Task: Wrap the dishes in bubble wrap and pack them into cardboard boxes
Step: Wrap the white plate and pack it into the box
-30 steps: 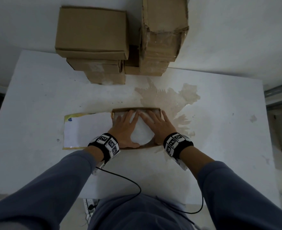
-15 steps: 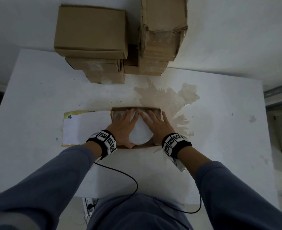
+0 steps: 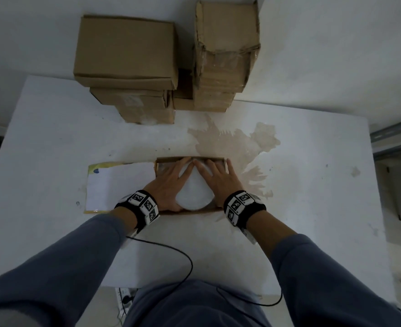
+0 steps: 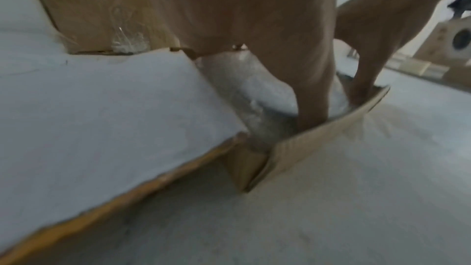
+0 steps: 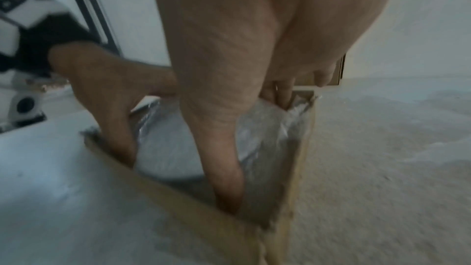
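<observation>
A shallow open cardboard box (image 3: 194, 210) lies on the white table, its lid (image 3: 120, 185) folded out flat to the left. Inside sits a round white dish wrapped in bubble wrap (image 3: 193, 193). My left hand (image 3: 171, 182) and right hand (image 3: 214, 180) lie flat on the wrapped dish, fingers straight and spread, pressing it down. The index fingertips almost meet at the far wall. In the left wrist view the thumb (image 4: 312, 96) reaches down beside the wrap (image 4: 257, 92). In the right wrist view the thumb (image 5: 224, 168) runs down by the near wall, beside the wrap (image 5: 173, 148).
Closed cardboard boxes (image 3: 126, 50) are stacked at the table's far edge, with a taller taped stack (image 3: 225, 55) to their right. A brown stain (image 3: 237, 140) marks the table (image 3: 312, 185) beyond the open box. A black cable (image 3: 171, 249) trails from the left wrist.
Both hands have stayed flat on the wrapped dish in the box, sliding their fingers slightly further toward the far wall. The box has not moved.
</observation>
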{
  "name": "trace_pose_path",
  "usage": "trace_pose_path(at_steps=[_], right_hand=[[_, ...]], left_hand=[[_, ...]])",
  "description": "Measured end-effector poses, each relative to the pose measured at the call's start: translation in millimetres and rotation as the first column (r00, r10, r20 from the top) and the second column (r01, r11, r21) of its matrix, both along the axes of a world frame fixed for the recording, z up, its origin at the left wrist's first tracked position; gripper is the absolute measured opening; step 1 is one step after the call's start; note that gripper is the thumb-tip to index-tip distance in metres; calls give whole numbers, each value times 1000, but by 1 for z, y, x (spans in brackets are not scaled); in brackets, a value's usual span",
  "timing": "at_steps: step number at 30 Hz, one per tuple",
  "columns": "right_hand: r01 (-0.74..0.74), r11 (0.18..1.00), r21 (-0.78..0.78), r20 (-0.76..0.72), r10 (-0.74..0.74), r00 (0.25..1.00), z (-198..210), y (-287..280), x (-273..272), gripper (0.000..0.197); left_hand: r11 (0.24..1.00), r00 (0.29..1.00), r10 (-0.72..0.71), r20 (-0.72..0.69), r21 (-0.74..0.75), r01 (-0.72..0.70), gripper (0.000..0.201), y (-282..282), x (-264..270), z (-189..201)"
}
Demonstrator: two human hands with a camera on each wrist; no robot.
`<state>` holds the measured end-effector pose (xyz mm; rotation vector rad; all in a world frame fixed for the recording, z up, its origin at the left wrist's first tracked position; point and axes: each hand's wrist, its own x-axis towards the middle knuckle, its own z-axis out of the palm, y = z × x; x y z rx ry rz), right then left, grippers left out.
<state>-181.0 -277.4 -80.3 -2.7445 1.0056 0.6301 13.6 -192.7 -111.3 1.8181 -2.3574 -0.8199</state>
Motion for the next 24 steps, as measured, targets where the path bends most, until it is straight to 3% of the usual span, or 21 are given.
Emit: trace_pose_path(at_steps=[4, 7, 11, 17, 21, 24], right_hand=[[38, 999, 13, 93, -39, 995, 7, 3, -4, 115], [59, 998, -22, 11, -59, 998, 9, 7, -11, 97], [58, 998, -37, -118, -62, 991, -4, 17, -14, 92], [69, 995, -65, -201, -81, 976, -9, 19, -6, 108], [82, 995, -63, -199, -93, 976, -11, 18, -8, 112], [110, 993, -43, -190, -116, 975, -14, 21, -10, 112]], left_hand=[[996, 995, 95, -30, 5, -95, 120, 12, 7, 5], [986, 986, 166, -10, 22, -166, 118, 16, 17, 6], [989, 984, 142, 105, 36, -146, 119, 16, 8, -5], [989, 906, 138, 400, -13, -145, 123, 19, -1, -1], [987, 925, 158, 345, -26, -159, 127, 19, 4, -8], [995, 958, 95, 272, -43, -87, 123, 24, 12, -10]])
